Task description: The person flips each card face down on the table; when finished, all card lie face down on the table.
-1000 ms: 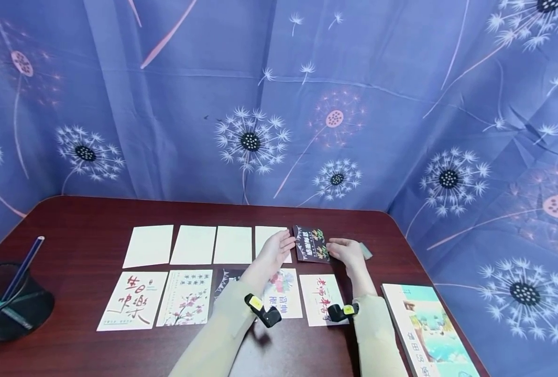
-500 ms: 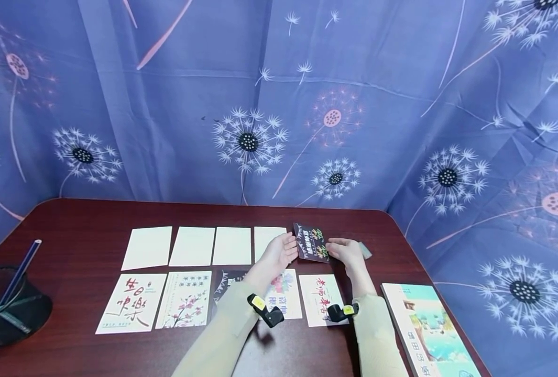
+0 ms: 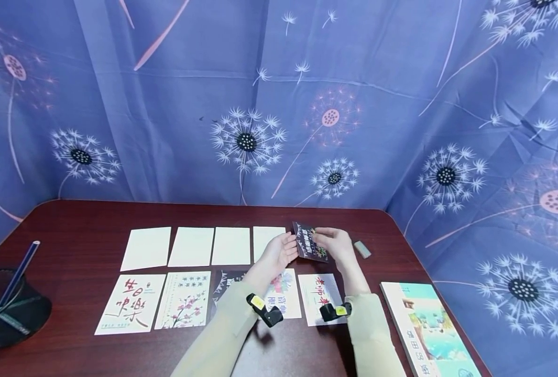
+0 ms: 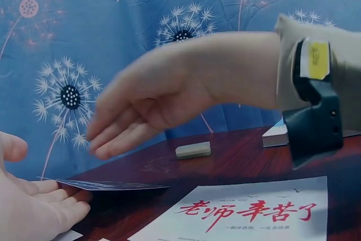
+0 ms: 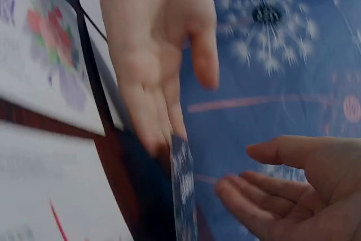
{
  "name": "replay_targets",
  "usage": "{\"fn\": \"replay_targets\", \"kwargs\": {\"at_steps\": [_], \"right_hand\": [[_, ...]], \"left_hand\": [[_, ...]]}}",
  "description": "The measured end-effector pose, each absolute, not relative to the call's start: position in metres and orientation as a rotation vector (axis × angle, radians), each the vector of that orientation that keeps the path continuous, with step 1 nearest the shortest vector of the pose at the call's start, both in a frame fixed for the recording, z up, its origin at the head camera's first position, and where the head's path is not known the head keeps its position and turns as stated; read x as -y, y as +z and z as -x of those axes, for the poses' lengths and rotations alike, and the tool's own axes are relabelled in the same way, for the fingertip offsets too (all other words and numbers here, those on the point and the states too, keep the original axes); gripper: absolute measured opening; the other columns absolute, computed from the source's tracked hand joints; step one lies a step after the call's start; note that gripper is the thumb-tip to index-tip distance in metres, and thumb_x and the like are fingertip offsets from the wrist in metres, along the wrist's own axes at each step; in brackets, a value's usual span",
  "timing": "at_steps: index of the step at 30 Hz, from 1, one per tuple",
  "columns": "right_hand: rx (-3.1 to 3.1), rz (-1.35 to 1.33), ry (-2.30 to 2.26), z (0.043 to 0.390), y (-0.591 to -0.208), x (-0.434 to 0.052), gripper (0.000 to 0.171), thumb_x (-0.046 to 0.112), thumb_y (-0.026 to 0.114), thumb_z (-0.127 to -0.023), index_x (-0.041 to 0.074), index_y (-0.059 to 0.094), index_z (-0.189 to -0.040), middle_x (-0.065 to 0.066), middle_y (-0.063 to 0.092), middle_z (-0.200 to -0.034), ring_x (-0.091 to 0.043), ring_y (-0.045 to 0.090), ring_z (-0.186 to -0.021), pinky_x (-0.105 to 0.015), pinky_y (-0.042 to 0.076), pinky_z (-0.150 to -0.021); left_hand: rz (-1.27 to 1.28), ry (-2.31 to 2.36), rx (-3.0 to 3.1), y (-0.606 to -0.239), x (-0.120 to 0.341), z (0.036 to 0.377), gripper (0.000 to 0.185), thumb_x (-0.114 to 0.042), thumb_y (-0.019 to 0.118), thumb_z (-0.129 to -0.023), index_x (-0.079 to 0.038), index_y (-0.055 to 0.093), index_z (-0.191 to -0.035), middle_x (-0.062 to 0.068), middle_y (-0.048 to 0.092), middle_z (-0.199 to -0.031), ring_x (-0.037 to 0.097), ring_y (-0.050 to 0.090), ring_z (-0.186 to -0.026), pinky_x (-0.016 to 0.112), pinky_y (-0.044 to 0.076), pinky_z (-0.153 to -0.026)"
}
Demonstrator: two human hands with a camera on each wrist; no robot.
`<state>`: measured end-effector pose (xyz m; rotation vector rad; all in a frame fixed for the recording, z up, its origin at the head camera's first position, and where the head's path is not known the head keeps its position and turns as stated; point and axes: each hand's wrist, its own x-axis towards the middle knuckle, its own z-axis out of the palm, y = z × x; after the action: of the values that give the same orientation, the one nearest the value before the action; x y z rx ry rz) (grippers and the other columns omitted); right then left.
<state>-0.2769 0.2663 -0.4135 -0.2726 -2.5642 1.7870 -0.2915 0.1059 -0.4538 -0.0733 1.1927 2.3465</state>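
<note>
- Touching the dark card (image 3: pixel 310 244) from the left, the left hand (image 3: pixel 279 251) keeps its fingers (image 3: pixel 290 245) straight and together, palm turned toward the card's left edge; they are not curled round it.
- The right hand (image 3: pixel 334 243) hovers at the card's right side with relaxed, nearly straight fingers (image 4: pixel 121 134); the left wrist view shows them extended above the card's thin edge, and no grasp is visible.
- The dark card lies at the right end of the far row, raised slightly off the counter (image 3: pixel 80 220) between the two hands; its printed face is up.
- Left of it, four blank cream cards (image 3: pixel 191 246) lie in a row, the rightmost partly hidden by the left hand.
- In the near row lie printed cards, among them a white card with red characters (image 3: pixel 317 293), just in front of the dark card.
- A small grey eraser (image 3: pixel 362 249) lies just right of the right hand.
- A booklet (image 3: pixel 425 330) lies at the counter's right edge; a black mesh pen holder (image 3: pixel 10 309) stands at its left edge.
- Each sleeve carries a black wrist camera (image 3: pixel 265 311).
</note>
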Motion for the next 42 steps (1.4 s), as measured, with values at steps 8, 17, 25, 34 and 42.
{"fn": "replay_targets", "kwargs": {"at_steps": [8,17,25,34,42], "right_hand": [[2.665,0.193,1.594,0.278,-0.420,-0.246,0.036,0.013,0.068,-0.088,-0.003,0.067,-0.120,-0.020,0.070,-0.115,-0.027,0.066,-0.108,-0.025,0.054,-0.081],[2.569,0.138,1.580,0.274,-0.417,-0.245,0.035,0.013,0.070,-0.084,-0.003,0.070,-0.115,-0.015,0.075,-0.102,-0.026,0.070,-0.103,-0.032,0.057,-0.086],[2.365,0.208,1.623,0.272,-0.404,-0.243,0.031,0.015,0.077,-0.082,-0.001,0.073,-0.109,-0.016,0.075,-0.100,-0.009,0.070,-0.090,-0.015,0.054,-0.075],[2.222,0.226,1.741,0.273,-0.402,-0.246,0.035,0.004,0.081,-0.076,-0.005,0.071,-0.109,-0.017,0.075,-0.097,0.006,0.066,-0.072,-0.012,0.056,-0.066],[2.220,0.243,1.716,0.274,-0.400,-0.253,0.029,-0.002,0.071,-0.082,-0.007,0.071,-0.110,-0.018,0.075,-0.097,0.005,0.063,-0.071,-0.010,0.052,-0.066]], "left_hand": [[0.054,2.375,-1.106,-0.452,-0.107,0.290,0.057,-0.022,0.026,-0.106,0.014,0.017,-0.149,0.035,0.012,-0.157,0.044,0.013,-0.148,0.048,0.013,-0.124],[-0.051,2.399,-1.064,-0.449,-0.109,0.288,0.057,-0.022,0.025,-0.106,0.014,0.015,-0.150,0.033,0.012,-0.158,0.043,0.013,-0.148,0.047,0.014,-0.124],[-0.212,2.425,-1.172,-0.430,-0.112,0.279,0.058,-0.024,0.027,-0.106,0.013,0.019,-0.150,0.033,0.018,-0.157,0.042,0.017,-0.148,0.046,0.017,-0.123],[-0.283,2.447,-1.308,-0.416,-0.118,0.270,0.052,-0.017,0.030,-0.105,0.014,0.028,-0.147,0.034,0.028,-0.153,0.040,0.026,-0.146,0.047,0.021,-0.122],[-0.301,2.432,-1.294,-0.416,-0.116,0.268,0.053,-0.019,0.030,-0.105,0.013,0.028,-0.147,0.030,0.031,-0.153,0.037,0.029,-0.145,0.045,0.022,-0.123]]}}
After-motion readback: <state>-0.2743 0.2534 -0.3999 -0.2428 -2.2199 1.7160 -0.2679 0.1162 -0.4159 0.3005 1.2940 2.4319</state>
